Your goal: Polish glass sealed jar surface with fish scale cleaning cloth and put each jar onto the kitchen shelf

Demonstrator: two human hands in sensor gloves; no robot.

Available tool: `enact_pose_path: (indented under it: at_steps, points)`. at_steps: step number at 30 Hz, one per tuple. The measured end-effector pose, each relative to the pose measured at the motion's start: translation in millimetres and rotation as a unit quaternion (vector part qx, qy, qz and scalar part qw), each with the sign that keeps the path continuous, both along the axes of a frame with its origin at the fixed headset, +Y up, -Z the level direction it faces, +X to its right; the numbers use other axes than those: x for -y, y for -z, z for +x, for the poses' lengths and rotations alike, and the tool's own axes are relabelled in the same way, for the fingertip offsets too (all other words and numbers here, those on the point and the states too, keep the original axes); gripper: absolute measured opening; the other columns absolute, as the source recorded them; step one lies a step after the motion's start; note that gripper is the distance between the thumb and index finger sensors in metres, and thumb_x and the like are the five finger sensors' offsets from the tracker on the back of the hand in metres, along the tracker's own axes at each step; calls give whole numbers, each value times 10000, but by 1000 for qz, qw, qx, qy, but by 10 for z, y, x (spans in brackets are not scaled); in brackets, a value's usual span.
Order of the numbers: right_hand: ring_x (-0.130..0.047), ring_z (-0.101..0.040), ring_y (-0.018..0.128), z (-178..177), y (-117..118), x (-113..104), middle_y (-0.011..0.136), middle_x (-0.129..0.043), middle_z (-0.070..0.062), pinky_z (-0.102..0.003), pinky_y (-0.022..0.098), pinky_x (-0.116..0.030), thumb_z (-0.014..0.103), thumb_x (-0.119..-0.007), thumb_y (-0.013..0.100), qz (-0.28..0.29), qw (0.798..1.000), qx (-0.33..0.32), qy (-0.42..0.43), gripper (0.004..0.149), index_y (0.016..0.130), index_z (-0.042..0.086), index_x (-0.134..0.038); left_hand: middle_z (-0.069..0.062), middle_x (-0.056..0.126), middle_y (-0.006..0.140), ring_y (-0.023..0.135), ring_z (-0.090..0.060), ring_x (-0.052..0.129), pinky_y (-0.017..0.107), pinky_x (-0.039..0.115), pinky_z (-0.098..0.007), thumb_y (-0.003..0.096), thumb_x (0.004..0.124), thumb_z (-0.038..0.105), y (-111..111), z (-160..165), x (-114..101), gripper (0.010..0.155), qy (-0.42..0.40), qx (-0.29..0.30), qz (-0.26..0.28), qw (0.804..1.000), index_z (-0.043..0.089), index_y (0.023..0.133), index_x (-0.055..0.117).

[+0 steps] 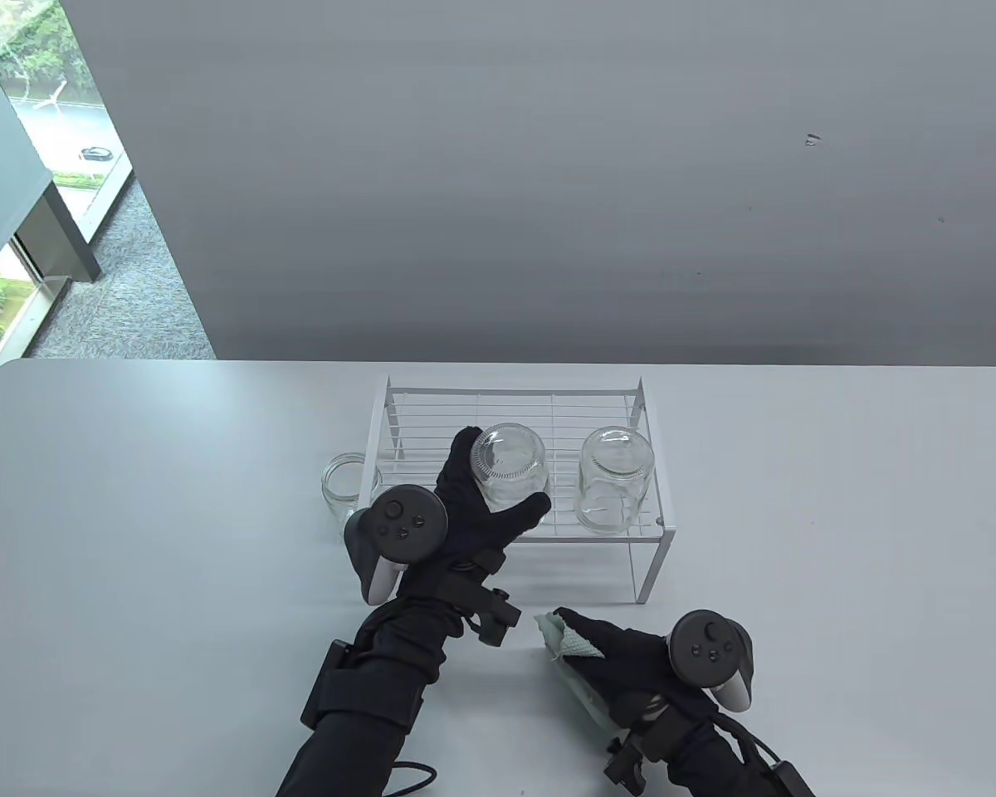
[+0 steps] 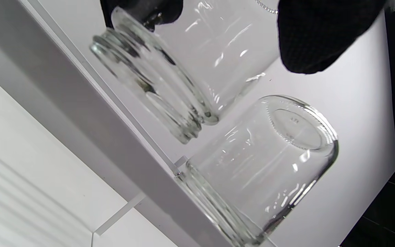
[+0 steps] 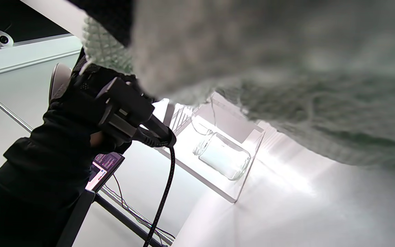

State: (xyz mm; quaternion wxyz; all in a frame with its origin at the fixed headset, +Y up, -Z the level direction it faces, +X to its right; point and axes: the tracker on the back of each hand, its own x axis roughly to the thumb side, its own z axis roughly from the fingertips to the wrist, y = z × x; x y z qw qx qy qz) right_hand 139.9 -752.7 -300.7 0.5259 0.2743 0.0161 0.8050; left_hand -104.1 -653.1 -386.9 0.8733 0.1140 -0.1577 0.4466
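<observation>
My left hand (image 1: 498, 490) grips a clear glass jar (image 1: 509, 465) upside down, just above the white wire shelf (image 1: 656, 531); in the left wrist view this jar (image 2: 170, 75) hangs tilted, its mouth a little off the shelf edge. A second jar (image 1: 614, 479) stands inverted on the shelf's right part, also the lower jar (image 2: 266, 161) in the left wrist view. A third jar (image 1: 347, 486) stands upright on the table left of the shelf. My right hand (image 1: 585, 643) holds the pale green cloth (image 1: 568, 664) bunched on the table in front of the shelf; the cloth (image 3: 269, 68) fills the right wrist view.
The grey table (image 1: 133, 498) runs wide on both sides of the shelf. A grey wall stands behind it, and a window is at the far left. A cable (image 3: 165, 192) trails from my left wrist.
</observation>
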Motion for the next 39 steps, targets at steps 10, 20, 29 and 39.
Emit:
enact_pose_path:
  at_steps: [10,20,29,39]
  points:
    - [-905,-543,563,14,8,-11,771,-792,-385,-666,457,-646,192,-738,509,-2,1000,-4,-1,497,924,-81,-732,-287,585,1047,869,-552,783,619,524,-707,416,894,632,62,74,77,1085,28,-21,-7,999,-20,1068,321]
    - [-904,-545,564,13,13,-11,771,-792,-386,-668,456,-644,193,-738,510,-4,1000,-5,-1,498,925,-81,-731,-296,573,1047,874,-549,769,613,527,-707,438,870,638,74,77,93,1067,38,-21,-3,999,-15,1068,308]
    - [-904,-545,564,14,19,-12,772,-793,-385,-668,457,-644,193,-740,509,-4,1000,-7,-2,499,927,-79,-731,-329,522,1056,887,-585,723,603,505,-736,440,859,632,28,38,114,1084,5,-4,1,1000,-24,1067,267]
    - [-904,-545,564,15,17,-17,770,-794,-386,-667,457,-645,193,-740,509,-2,1000,-7,0,501,930,-80,-727,-308,478,1086,938,-566,674,667,442,-712,430,840,666,-218,-230,-102,1082,-21,9,50,998,10,1079,274]
